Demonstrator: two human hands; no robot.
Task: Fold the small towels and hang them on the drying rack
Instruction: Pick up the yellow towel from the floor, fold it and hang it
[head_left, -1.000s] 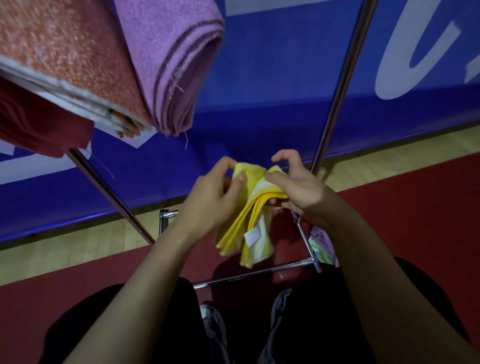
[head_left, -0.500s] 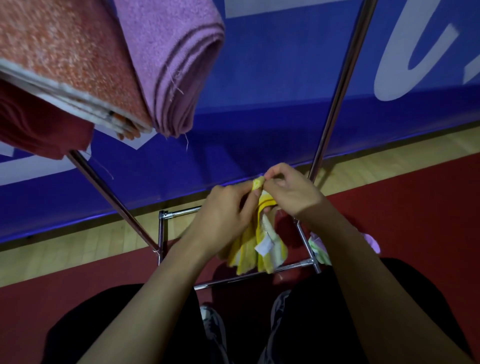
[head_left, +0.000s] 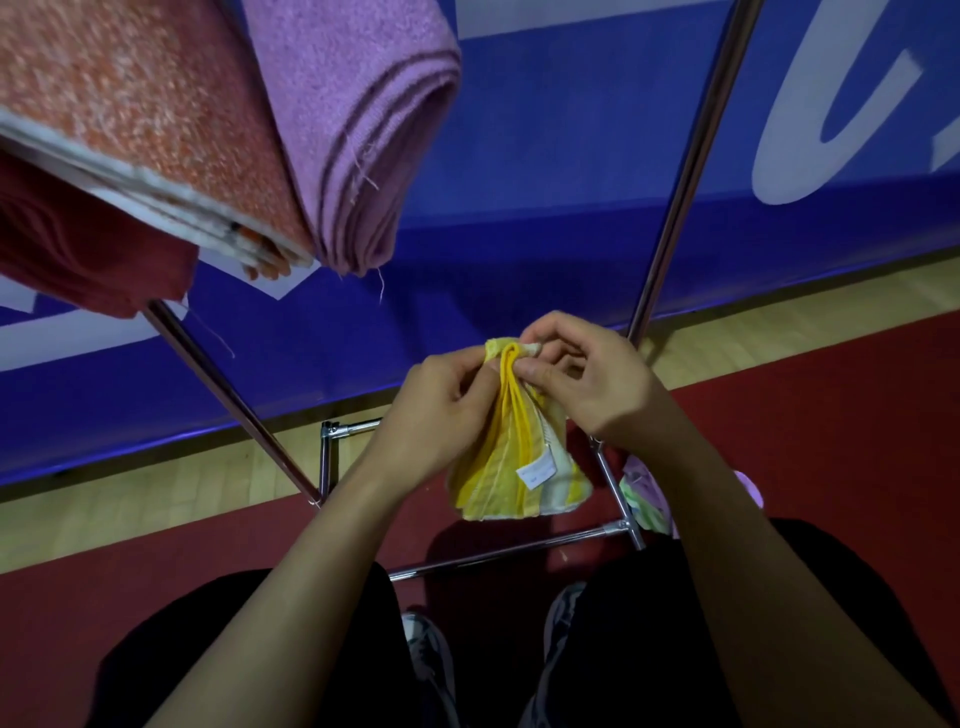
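A small yellow towel (head_left: 511, 457) with pale stripes and a white label hangs folded between my hands, in front of the drying rack. My left hand (head_left: 441, 421) pinches its top edge from the left. My right hand (head_left: 587, 374) pinches the same top edge from the right, fingers curled over it. The metal drying rack (head_left: 675, 192) rises behind my hands, its base bars on the floor. A folded purple towel (head_left: 363, 130), an orange towel (head_left: 145, 119) and a dark red towel (head_left: 78, 249) hang on the rack at upper left.
A blue banner wall (head_left: 545, 182) stands close behind the rack. The floor is red mat (head_left: 831, 415) with a wooden strip. More pale towels (head_left: 644, 499) lie on the floor by the rack's right foot. My legs and shoes are below.
Both hands closed together on the yellow towel's top edge, gathering its layers into a narrower fold. The towel now hangs straighter.
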